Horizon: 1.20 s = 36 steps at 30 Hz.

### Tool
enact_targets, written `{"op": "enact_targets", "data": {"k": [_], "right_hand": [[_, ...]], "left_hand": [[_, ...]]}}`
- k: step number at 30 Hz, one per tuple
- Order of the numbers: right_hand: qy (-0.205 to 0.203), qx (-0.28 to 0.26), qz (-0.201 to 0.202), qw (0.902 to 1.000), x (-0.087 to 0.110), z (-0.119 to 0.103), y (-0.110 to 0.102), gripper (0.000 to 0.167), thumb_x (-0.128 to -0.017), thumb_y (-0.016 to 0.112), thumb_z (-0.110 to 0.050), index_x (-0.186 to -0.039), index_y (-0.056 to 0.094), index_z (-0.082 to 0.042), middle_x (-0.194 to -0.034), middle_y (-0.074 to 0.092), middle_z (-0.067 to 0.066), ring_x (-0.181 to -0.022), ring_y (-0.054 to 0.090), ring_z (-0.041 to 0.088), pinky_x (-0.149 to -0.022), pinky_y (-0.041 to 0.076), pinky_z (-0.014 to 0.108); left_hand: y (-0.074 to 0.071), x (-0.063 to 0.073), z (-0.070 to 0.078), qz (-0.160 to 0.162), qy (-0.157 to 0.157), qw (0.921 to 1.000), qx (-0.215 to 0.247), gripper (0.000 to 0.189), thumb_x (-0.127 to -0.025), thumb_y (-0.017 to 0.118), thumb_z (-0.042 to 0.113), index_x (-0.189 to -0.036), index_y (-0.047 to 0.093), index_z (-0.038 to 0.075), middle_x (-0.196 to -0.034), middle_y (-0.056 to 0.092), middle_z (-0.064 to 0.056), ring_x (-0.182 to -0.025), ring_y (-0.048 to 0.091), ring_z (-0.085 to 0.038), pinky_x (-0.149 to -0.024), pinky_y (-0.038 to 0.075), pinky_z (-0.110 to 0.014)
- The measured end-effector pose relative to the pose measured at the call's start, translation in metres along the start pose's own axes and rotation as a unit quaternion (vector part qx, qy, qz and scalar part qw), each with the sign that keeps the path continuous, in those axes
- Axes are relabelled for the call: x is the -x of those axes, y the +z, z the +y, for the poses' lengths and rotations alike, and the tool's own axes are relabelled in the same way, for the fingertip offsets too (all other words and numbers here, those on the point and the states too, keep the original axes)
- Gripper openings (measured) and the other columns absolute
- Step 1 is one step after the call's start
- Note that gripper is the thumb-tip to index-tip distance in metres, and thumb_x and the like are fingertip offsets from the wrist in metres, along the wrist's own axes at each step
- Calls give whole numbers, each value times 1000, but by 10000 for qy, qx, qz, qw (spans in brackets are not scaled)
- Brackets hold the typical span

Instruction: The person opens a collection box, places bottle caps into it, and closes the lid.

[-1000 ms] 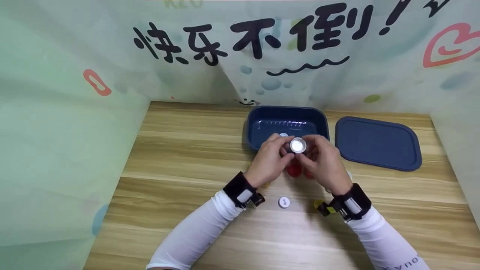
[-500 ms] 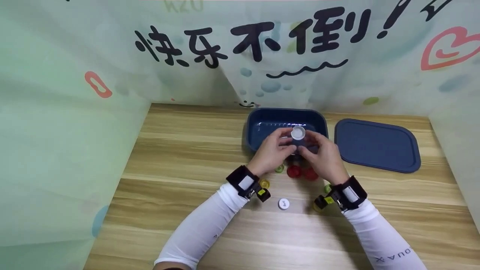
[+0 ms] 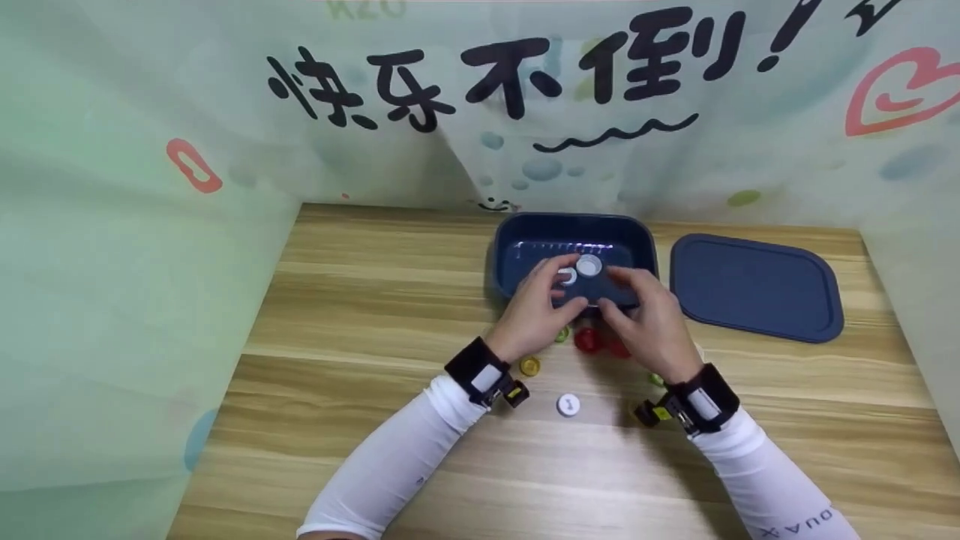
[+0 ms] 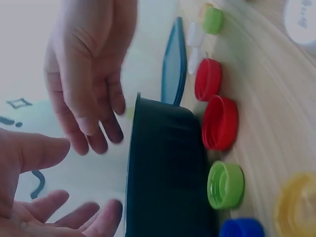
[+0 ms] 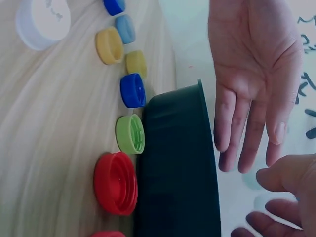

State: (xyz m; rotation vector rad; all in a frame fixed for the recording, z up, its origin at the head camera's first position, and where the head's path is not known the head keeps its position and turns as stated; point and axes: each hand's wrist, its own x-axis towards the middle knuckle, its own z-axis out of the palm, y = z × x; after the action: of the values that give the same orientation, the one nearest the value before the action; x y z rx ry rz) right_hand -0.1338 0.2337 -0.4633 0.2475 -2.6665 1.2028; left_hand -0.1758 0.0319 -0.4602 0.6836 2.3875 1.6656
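Both hands are over the near rim of a dark blue box [image 3: 501,259], fingers spread and loosely bent. My left hand [image 3: 531,315] and right hand [image 3: 656,326] face each other with a gap between them, and the wrist views show nothing in either. Between the fingertips in the head view, a white bottle cap [image 3: 589,265] shows against the box's inside, hollow side up. Beside it, a second white cap [image 3: 568,276] is partly covered by the left fingers. A red cap [image 5: 116,183] and a light green cap [image 5: 130,134] lie just outside the box wall.
A blue lid [image 3: 756,288] lies flat right of the box. On the wooden table are a white cap [image 3: 568,405], a yellow cap [image 3: 529,366], a blue cap [image 5: 133,91] and several others. A printed cloth [image 3: 420,165] hangs behind.
The hands earlier held a white cap between them above the box. Their fingers have since parted, and the cap now shows inside the box outline, away from the fingertips.
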Motion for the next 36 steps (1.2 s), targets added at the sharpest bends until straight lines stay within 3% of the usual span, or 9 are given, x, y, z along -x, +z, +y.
{"op": "enact_targets", "data": {"k": [4, 8, 12, 15, 20, 24, 32, 36], "right_hand": [[-486, 174, -53, 9987, 10, -4, 0, 34, -96, 78, -7, -128, 69, 1, -113, 72, 14, -93, 70, 24, -74, 58, 39], [-666, 373, -480, 9959, 19, -3, 1, 34, -95, 78, -5, -128, 69, 2, -112, 75, 15, -81, 71, 18, -68, 61, 38], [-594, 712, -919, 9914, 26, -1, 6, 40, -94, 79, -5, -132, 68, 2, -114, 75, 17, -76, 67, 19, -67, 60, 39], [-522, 1044, -1096, 9871, 29, 2, 11, 45, -92, 80, -5, -133, 66, 0, -103, 73, 15, -76, 64, 21, -68, 57, 38], [-376, 1391, -1176, 9825, 34, 8, 20, 54, -88, 84, -8, -137, 62, -2, -106, 73, 18, -91, 71, 33, -80, 61, 50], [-456, 1534, -1128, 9807, 37, 13, 26, 59, -84, 88, -8, -136, 61, -1, -110, 73, 23, -97, 73, 40, -82, 61, 56], [-439, 1400, -1238, 9814, 40, 14, 27, 53, -82, 87, -4, -129, 63, 0, -113, 71, 19, -101, 70, 36, -90, 59, 53], [-401, 1102, -1338, 9840, 40, 10, 23, 56, -82, 89, -5, -131, 63, 1, -118, 70, 19, -107, 68, 35, -97, 57, 54]], "left_hand": [[1, 11, 1, -117, 313, 9972, -666, 45, -99, 75, 10, -141, 62, 4, -131, 64, -12, -107, 66, -20, -90, 57, -28], [5, 20, 0, -390, 493, 9873, -1459, 36, -100, 75, 14, -133, 68, 5, -121, 69, -10, -90, 67, -16, -82, 54, -23], [11, 27, -3, -639, 525, 9703, -2275, 38, -100, 76, 19, -135, 68, 5, -126, 70, -9, -104, 68, -19, -92, 54, -25], [18, 31, -7, -817, 529, 9598, -2633, 42, -99, 77, 20, -138, 66, 6, -130, 69, -9, -117, 66, -20, -103, 52, -28], [29, 34, -14, -1080, 470, 9519, -2829, 48, -98, 78, 18, -142, 62, 7, -133, 68, -9, -123, 64, -20, -106, 51, -29], [34, 36, -19, -1184, 283, 9521, -2806, 51, -98, 78, 16, -144, 60, 7, -134, 68, -9, -123, 64, -21, -106, 51, -29], [37, 41, -22, -1136, 467, 9527, -2779, 47, -94, 77, 4, -139, 62, 5, -133, 67, -10, -124, 62, -22, -109, 49, -29], [35, 44, -19, -1092, 395, 9564, -2679, 48, -93, 77, 3, -138, 62, 5, -132, 67, -10, -122, 63, -21, -107, 50, -27]]}}
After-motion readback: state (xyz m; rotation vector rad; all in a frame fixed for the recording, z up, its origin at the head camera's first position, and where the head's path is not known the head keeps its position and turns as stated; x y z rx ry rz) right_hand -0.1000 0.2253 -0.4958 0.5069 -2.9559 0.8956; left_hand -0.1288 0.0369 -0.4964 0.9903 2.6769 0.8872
